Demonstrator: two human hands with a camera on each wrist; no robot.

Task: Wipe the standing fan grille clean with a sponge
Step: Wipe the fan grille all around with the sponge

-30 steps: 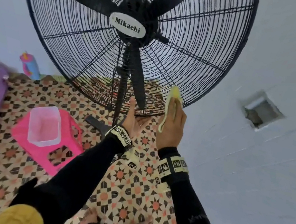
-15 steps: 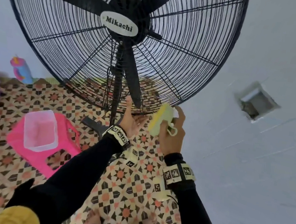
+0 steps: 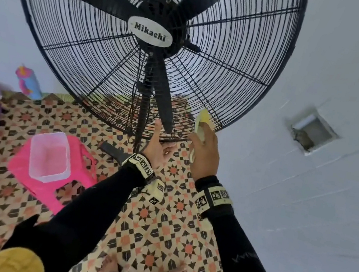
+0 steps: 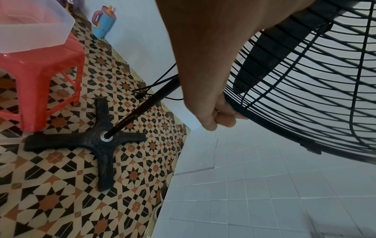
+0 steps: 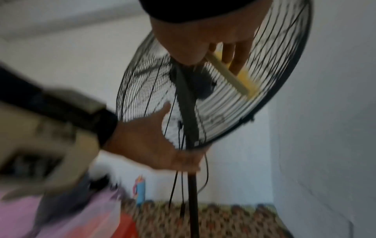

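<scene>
Right hand [image 3: 205, 154] holds yellow sponge [image 3: 202, 122], fingers curled round it, pressing it on the lower right of the black fan grille [image 3: 241, 79]. Left hand [image 3: 158, 146] grips the grille's bottom rim, fingers curled under, thumb up. Clear tub [image 3: 49, 155] sits on pink stool [image 3: 84, 167] on the patterned floor [image 3: 158, 231].

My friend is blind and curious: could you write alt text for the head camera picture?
A person's right hand presses a yellow sponge against the lower rim of a big black standing fan grille, while the left hand grips the rim's bottom. A pink stool carrying a clear tub stands on the patterned floor.
</scene>
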